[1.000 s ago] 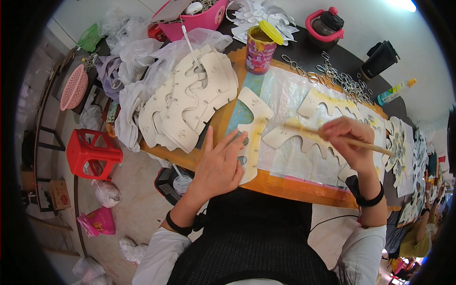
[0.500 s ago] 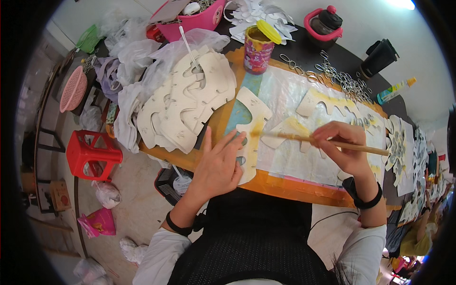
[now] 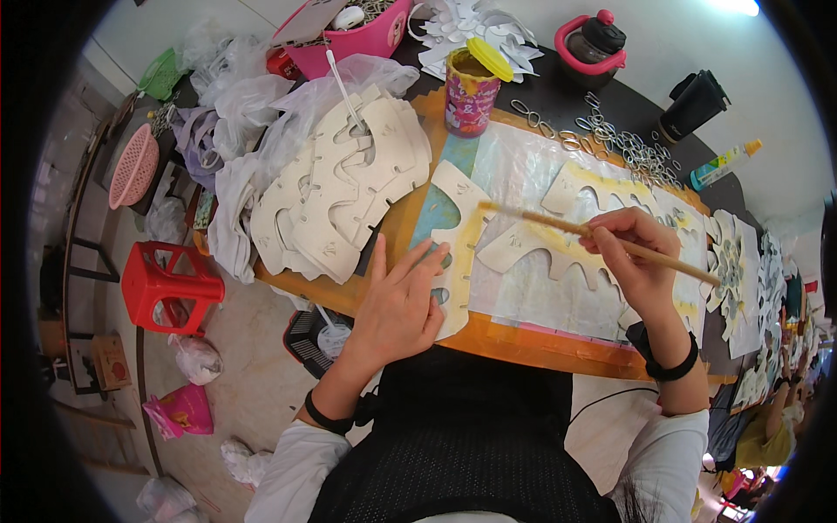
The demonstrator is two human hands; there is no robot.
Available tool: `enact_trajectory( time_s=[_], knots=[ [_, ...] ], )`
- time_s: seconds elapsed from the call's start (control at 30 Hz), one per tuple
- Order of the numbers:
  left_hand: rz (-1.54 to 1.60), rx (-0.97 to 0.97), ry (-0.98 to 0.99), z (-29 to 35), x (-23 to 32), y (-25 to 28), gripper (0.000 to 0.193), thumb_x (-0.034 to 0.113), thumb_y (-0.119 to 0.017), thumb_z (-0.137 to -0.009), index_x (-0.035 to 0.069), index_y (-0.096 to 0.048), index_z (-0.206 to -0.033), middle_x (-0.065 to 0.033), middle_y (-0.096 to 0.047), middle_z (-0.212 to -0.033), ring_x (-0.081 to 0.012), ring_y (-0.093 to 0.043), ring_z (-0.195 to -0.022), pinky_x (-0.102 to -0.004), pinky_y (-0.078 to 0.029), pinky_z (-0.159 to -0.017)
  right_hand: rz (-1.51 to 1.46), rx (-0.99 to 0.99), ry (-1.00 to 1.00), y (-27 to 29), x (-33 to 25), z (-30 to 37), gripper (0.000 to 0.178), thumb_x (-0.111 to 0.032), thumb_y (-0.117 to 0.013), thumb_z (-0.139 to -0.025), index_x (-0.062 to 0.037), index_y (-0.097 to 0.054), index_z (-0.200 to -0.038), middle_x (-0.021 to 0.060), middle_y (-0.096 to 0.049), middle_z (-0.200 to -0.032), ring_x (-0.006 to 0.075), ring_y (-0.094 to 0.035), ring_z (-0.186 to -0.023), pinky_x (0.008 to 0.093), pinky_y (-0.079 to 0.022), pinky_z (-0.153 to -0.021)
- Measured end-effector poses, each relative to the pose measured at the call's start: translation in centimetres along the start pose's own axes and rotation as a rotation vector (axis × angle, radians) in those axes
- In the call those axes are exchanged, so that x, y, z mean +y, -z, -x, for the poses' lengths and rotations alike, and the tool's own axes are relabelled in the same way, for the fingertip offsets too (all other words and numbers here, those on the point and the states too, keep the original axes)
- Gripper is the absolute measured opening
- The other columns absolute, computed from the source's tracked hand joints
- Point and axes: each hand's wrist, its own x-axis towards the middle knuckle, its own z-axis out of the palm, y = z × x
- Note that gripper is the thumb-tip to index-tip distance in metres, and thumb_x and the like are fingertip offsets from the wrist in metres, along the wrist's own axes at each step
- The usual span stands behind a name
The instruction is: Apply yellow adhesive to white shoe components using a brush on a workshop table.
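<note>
My left hand (image 3: 403,301) lies flat with fingers spread, pressing on a cream cut-out piece (image 3: 462,235) with notched edges. A thin wooden brush (image 3: 540,220) is gripped in my right hand (image 3: 641,261). Its tip rests at the upper right edge of that piece, where a yellowish coating shows. Similar coated pieces, among them a curved one (image 3: 506,250), are spread to the right on a whitish sheet (image 3: 523,301). Left of my left hand is a pile of cream cut-outs (image 3: 336,187). Beyond the piece stands an open purple jar (image 3: 466,109) with yellow stuff around its rim.
Metal rings (image 3: 610,139) are heaped behind the sheet, near a black cup (image 3: 693,105) and a glue bottle (image 3: 725,166). A pink basket (image 3: 366,48) and a dark jug (image 3: 597,44) stand at the back. A red stool (image 3: 170,283) is on the floor at left.
The brush tip has moved up and slightly right along the edge of the cream piece, and my right hand has shifted a little upward. My left hand has stayed in place.
</note>
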Motion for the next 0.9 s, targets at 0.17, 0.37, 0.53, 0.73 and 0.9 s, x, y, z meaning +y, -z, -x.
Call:
enact_trajectory(
  time_s=[0.17, 0.37, 0.53, 0.73, 0.9],
  knots=[
    [0.001, 0.004, 0.002, 0.0, 0.1, 0.1, 0.054, 0.004, -0.055, -0.072, -0.004, -0.045, -0.124, -0.0138, -0.061, -0.107, -0.0312, -0.052, -0.121, -0.0664, -0.016, -0.108, 0.155, 0.073, 0.077, 0.5, -0.4, -0.4, 0.005, -0.001, -0.065, -0.086, 0.0035, -0.063, -0.084, 0.0083, -0.069, -0.077, 0.0105, -0.067, -0.073, 0.0209, -0.052, -0.064],
    [0.006, -0.009, 0.014, -0.1, 0.1, 0.1, 0.056, 0.004, -0.055, -0.072, -0.004, -0.045, -0.126, -0.0131, -0.06, -0.103, -0.0315, -0.051, -0.122, -0.0654, -0.015, -0.109, -0.045, 0.262, 0.351, -0.1, -4.9, -4.4, 0.009, -0.001, -0.066, -0.086, 0.0011, -0.057, -0.088, 0.0067, -0.067, -0.083, 0.0108, -0.067, -0.075, 0.0227, -0.055, -0.066],
    [0.0, 0.006, 0.006, -0.1, 0.0, 0.1, 0.055, 0.004, -0.055, -0.072, -0.004, -0.045, -0.126, -0.013, -0.06, -0.102, -0.0316, -0.051, -0.122, -0.065, -0.015, -0.109, 0.321, 0.214, 0.626, -1.8, -6.1, -8.1, 0.015, -0.002, -0.071, -0.08, -0.0028, -0.057, -0.084, 0.0032, -0.066, -0.073, 0.0095, -0.067, -0.067, 0.0212, -0.054, -0.064],
    [-0.006, 0.016, -0.022, -0.1, -0.2, -0.3, 0.052, 0.004, -0.055, -0.072, -0.005, -0.046, -0.122, -0.0138, -0.06, -0.105, -0.0322, -0.051, -0.122, -0.0652, -0.016, -0.109, 0.493, 0.152, 0.799, -4.5, -6.2, -11.4, 0.017, -0.008, -0.066, -0.08, -0.0037, -0.05, -0.077, 0.0107, -0.056, -0.063, 0.0295, -0.059, -0.057, 0.0352, -0.045, -0.052],
    [0.002, 0.005, -0.007, -0.1, -0.1, -0.2, 0.051, 0.004, -0.055, -0.072, -0.005, -0.046, -0.121, -0.0142, -0.06, -0.109, -0.0327, -0.051, -0.122, -0.0657, -0.016, -0.109, 0.49, 0.087, 0.718, -5.5, -4.6, -13.1, 0.016, -0.009, -0.065, -0.08, -0.0037, -0.05, -0.078, 0.0134, -0.057, -0.062, 0.0333, -0.058, -0.057, 0.0371, -0.046, -0.053]
  ],
)
